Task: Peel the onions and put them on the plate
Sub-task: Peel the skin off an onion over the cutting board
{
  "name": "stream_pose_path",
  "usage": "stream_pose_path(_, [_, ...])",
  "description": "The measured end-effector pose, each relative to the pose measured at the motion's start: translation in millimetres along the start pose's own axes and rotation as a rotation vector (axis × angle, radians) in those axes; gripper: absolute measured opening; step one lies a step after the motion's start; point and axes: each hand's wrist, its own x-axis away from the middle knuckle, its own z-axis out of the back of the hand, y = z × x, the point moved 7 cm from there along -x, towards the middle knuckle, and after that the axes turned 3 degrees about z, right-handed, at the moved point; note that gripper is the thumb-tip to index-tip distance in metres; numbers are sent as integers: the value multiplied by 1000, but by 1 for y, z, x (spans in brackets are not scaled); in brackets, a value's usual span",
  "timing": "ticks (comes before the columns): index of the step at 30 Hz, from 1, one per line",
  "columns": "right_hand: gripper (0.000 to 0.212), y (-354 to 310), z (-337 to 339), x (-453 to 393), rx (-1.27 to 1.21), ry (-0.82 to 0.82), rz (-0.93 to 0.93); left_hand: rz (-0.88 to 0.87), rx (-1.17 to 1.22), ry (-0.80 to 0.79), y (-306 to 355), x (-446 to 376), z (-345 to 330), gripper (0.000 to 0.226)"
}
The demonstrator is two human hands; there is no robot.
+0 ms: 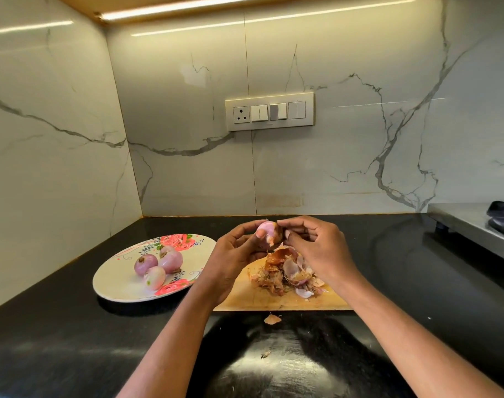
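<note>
My left hand [233,254] grips a pale pink onion [267,229] above the wooden cutting board [273,300]. A brown strip of skin still clings to the onion's right side, and the fingertips of my right hand [316,245] pinch it there. Under both hands lies a heap of onion peels [288,274] on the board. To the left, a floral plate [115,278] carries several peeled purple onions [158,265] bunched near its middle.
The black countertop [72,326] runs to marble walls at the back and left. A loose peel scrap [272,319] lies in front of the board. A steel stove [474,225] stands at the right edge. A switch panel [269,111] is on the back wall.
</note>
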Motion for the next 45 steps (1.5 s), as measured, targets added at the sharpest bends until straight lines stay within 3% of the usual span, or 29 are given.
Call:
stream_pose_path(5, [14,-1,-4,1,-19,-28,-24,-12,-31,-3,0,0,-1,48])
stream_pose_path(16, [23,-4,-7,2,34,-80,10,-13,-27,0,0,-1,0,45])
stream_pose_path(24, [19,-2,-3,0,14,-40,3,-27,-34,12,2,1,0,43])
stream_pose_path(27, [27,-2,-1,0,39,-17,24,-31,-18,13,2,1,0,42])
stream_pose_path(31, [22,-5,-5,1,-4,-60,15,-17,-17,35,0,-1,1,47])
stream_pose_path(36, [32,-12,-15,5,-41,-131,57,10,17,44,-4,0,1,43])
stream_pose_path(45, [20,-10,-7,3,79,-67,99,36,3,37,-6,-1,0,45])
